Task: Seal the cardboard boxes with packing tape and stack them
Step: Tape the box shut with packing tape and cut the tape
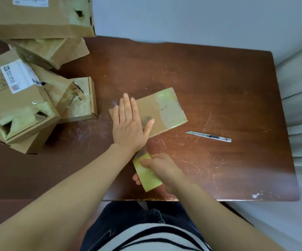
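Box in hand: a small, flat cardboard box (164, 109) lay near the middle of the tabletop (219, 78), its far end already carrying a pale band of tape.
Left hand: the left hand (130, 124) lay flat on the near end of that box, fingers (126, 104) straight and spread, pressing down rather than gripping.
Right hand: the right hand (162, 167) was nearer the body, close to the tabletop's front edge, its fingers curled round the tape roll (147, 175).
Tape strip: a short clear strip (140, 151) seemed to run from the roll toward the box's near edge, passing beside the left wrist. Blur made its attachment hard to confirm.
Box relative to fingers: the box sat directly under the left palm and fingers, touching them. It was apart from the right hand, joined to it only by the strip, if at all.
Handling, box: it looked light and thin, stiff on its faces but likely to skid on the polished wood. A flat press on top seemed the right hold while tape was pulled. For stacking, the two long edges looked the best places to grip.
Handling, tape: sticky and floppy once unrolled, so probably best held taut.
Knife: a slim utility knife (209, 136) lay to the right of the box, well apart from both hands.
Other boxes: a pile of taped boxes (28, 98) stood at the left of the tabletop, some torn.
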### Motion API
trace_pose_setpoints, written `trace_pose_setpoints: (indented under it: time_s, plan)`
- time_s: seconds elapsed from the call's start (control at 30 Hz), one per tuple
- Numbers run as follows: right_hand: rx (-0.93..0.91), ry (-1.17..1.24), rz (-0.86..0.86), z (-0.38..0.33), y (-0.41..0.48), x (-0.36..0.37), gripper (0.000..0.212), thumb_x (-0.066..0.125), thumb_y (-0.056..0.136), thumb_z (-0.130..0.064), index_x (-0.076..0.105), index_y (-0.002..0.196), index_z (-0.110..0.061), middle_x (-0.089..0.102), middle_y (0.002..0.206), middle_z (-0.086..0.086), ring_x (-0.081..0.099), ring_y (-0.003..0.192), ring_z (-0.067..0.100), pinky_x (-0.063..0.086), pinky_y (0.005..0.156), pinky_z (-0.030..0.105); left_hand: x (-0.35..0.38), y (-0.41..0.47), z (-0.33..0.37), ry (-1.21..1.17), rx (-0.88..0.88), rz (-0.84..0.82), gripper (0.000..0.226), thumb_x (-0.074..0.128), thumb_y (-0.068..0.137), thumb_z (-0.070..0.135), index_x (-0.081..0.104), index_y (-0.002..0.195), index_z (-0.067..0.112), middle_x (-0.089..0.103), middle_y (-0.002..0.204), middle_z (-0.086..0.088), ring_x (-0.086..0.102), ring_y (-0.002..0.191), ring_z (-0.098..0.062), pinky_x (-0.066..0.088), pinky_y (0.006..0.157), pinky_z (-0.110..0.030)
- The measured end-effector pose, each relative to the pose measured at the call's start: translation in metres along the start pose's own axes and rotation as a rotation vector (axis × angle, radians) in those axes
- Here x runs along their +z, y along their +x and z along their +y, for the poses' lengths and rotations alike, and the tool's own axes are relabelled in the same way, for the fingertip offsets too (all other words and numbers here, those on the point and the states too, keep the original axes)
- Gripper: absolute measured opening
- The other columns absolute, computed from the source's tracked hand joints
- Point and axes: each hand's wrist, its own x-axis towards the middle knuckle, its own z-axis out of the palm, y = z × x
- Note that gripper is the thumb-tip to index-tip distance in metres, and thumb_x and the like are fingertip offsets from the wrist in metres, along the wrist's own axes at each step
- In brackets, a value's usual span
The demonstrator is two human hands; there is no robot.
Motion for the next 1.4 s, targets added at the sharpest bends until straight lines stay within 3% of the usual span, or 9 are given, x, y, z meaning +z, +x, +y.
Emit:
trace_pose_setpoints:
  time_s: [0.27, 0.43, 0.6, 0.73, 0.87, 1.0, 1.1, 1.23, 1.4]
  plan:
    - [-0.058, 0.017, -0.033, 0.005, 0.002, 0.0, 0.019, 0.05, 0.098, -0.016, 0.056, 0.101, 0.002, 0.068, 0.071, 0.016, 0.063, 0.055, 0.022, 0.055, 0.055, 0.029, 0.01, -0.006, -0.001, 0.075, 0.03, -0.041, 0.091, 0.009, 0.091, 0.066, 0.01, 0.15, -0.003, 0.006, 0.157, -0.023, 0.006, 0.147, -0.033, 0.005, 0.12, -0.043]
    - [-0.14, -0.261, 0.051, 0.015, 0.0, -0.012, 0.038, 0.062, 0.089, -0.042, 0.067, 0.101, -0.006, 0.069, 0.106, 0.016, 0.065, 0.092, 0.024, 0.051, 0.083, 0.034, 0.011, -0.009, -0.002, 0.076, 0.026, -0.028, 0.091, 0.007, 0.09, 0.066, 0.008, 0.15, -0.003, 0.004, 0.157, -0.023, 0.006, 0.147, -0.032, 0.003, 0.119, -0.043]
    - [-0.149, -0.327, -0.002, 0.02, -0.003, -0.02, 0.03, 0.064, 0.09, -0.027, 0.065, 0.114, -0.01, 0.068, 0.114, 0.008, 0.064, 0.105, 0.022, 0.05, 0.096, 0.038, -0.005, -0.007, -0.004, -0.251, 0.026, -0.053, 0.071, 0.02, 0.1, 0.049, 0.003, 0.151, 0.003, -0.005, 0.159, -0.015, -0.004, 0.148, -0.026, -0.005, 0.117, -0.038]
    - [-0.271, -0.383, 0.061, 0.016, -0.007, -0.033, 0.033, 0.06, 0.091, -0.036, 0.067, 0.102, -0.006, 0.069, 0.093, 0.001, 0.064, 0.087, 0.016, 0.05, 0.094, 0.037, -0.029, -0.038, -0.019, -0.756, -0.41, 0.123, 0.045, 0.05, 0.09, 0.028, 0.047, 0.129, 0.006, 0.046, 0.132, -0.015, 0.041, 0.126, -0.027, 0.035, 0.102, -0.038]
    - [-0.539, -0.438, 0.64, 0.014, -0.005, -0.089, 0.016, 0.053, 0.093, -0.016, 0.064, 0.095, -0.027, 0.07, 0.096, -0.004, 0.062, 0.096, 0.019, 0.051, 0.084, 0.034, -0.039, -0.08, -0.017, -0.954, -0.796, -0.308, 0.043, 0.053, 0.089, 0.051, 0.046, 0.104, 0.012, 0.057, 0.091, -0.008, 0.057, 0.07, -0.021, 0.049, 0.067, -0.035]
    - [-0.402, -0.988, 0.855, 0.017, 0.013, -0.158, 0.042, 0.052, 0.094, -0.013, 0.049, 0.136, -0.015, 0.044, 0.142, 0.005, 0.037, 0.129, 0.026, 0.034, 0.102, 0.039, -0.041, -0.094, -0.006, -1.108, -0.885, -0.563, 0.062, 0.056, 0.08, 0.067, 0.05, 0.11, 0.013, 0.066, 0.094, -0.015, 0.066, 0.081, -0.027, 0.052, 0.068, -0.033]
    - [-0.311, -1.228, 0.854, 0.025, 0.019, -0.176, 0.042, 0.05, 0.096, -0.014, 0.046, 0.137, -0.017, 0.047, 0.135, 0.008, 0.042, 0.121, 0.029, 0.038, 0.095, 0.038, -0.032, -0.09, 0.008, -1.305, -0.977, -0.498, 0.066, 0.07, 0.08, 0.049, 0.048, 0.123, 0.004, 0.063, 0.107, -0.013, 0.063, 0.095, -0.028, 0.053, 0.079, -0.038]
    - [-0.305, -1.074, 0.834, 0.03, 0.017, -0.178, 0.037, 0.05, 0.096, -0.013, 0.049, 0.133, -0.013, 0.049, 0.126, 0.015, 0.048, 0.112, 0.033, 0.042, 0.089, 0.04, -0.03, -0.083, 0.018, -1.383, -0.989, -0.357, 0.034, 0.066, 0.085, 0.01, 0.057, 0.112, -0.007, 0.064, 0.085, -0.016, 0.063, 0.07, -0.026, 0.052, 0.065, -0.035]
    - [-0.47, -0.541, 0.792, 0.011, 0.002, -0.15, 0.029, 0.044, 0.096, -0.013, 0.052, 0.124, -0.008, 0.045, 0.127, 0.012, 0.047, 0.085, 0.023, 0.037, 0.077, 0.026, -0.047, -0.074, 0.014, -1.391, -0.952, -0.297, 0.012, 0.055, 0.087, 0.001, 0.054, 0.094, -0.008, 0.064, 0.056, -0.015, 0.061, 0.043, -0.021, 0.053, 0.052, -0.032]
